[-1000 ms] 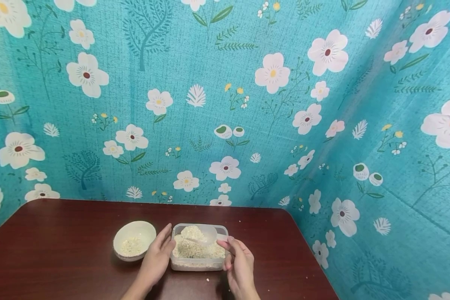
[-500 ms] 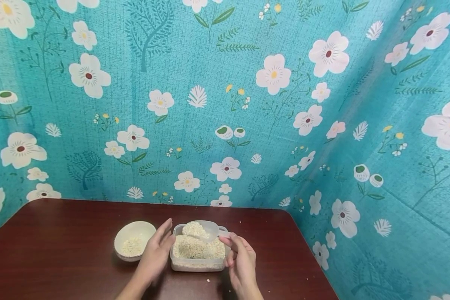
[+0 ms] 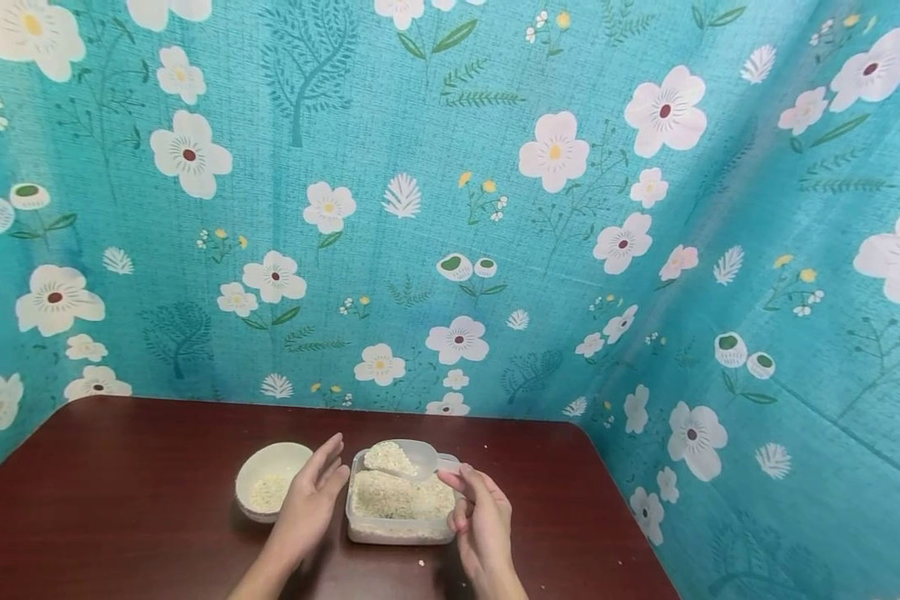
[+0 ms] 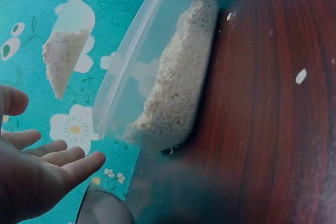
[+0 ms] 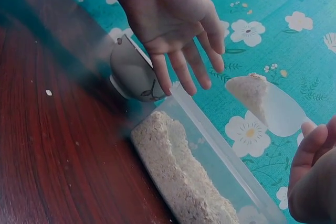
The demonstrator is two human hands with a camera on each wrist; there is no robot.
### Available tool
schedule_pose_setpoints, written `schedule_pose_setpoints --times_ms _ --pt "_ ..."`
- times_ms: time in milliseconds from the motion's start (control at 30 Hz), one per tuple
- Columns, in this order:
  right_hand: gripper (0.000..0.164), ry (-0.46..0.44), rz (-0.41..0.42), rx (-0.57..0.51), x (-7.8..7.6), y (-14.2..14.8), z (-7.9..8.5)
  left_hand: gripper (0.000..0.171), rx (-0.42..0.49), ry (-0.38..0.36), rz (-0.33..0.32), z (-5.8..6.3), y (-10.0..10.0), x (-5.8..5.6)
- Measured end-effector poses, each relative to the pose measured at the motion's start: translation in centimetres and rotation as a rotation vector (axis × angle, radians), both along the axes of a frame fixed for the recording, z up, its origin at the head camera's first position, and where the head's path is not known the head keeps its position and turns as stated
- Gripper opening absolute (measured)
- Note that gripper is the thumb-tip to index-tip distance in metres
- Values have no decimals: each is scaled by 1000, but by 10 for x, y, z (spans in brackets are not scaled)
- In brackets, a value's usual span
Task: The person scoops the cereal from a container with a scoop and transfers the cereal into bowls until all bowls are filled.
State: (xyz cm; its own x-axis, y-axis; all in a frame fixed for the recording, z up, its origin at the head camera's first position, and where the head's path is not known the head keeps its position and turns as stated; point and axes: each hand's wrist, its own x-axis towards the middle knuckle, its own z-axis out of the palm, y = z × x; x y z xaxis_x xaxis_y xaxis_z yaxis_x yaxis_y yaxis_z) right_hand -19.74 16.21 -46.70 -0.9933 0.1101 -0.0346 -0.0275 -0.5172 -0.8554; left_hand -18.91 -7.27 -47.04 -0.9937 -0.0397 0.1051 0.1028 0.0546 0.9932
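Observation:
A translucent scoop (image 3: 420, 460) heaped with pale oat flakes (image 3: 388, 457) is held above a clear plastic container (image 3: 401, 532). My right hand (image 3: 486, 521) pinches its handle between thumb and fingers. In both wrist views the scoop hangs clear of the container's rim. More flakes (image 4: 178, 72) fill the container in an uneven slope. My left hand (image 3: 311, 500) is held with fingers extended between the container and a white bowl (image 3: 251, 467), holding nothing. In the right wrist view its fingertips (image 5: 189, 88) overlap the container's corner. A small heap of flakes lies in the bowl.
The dark red-brown wooden table (image 3: 142, 500) has a few stray flakes (image 4: 301, 76) on it. A teal floral cloth (image 3: 390, 283) hangs behind and along the right side of the table.
The loaded scoop has risen from within the container to above its rim. My left hand has drawn slightly away from the container's left side. The head view has shifted a little.

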Motion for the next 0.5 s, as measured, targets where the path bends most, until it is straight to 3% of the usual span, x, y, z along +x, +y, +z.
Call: schedule_pose_setpoints --times_ms 500 --pt "15 -19 71 -8 -7 -29 3 50 66 17 52 4 -28 6"
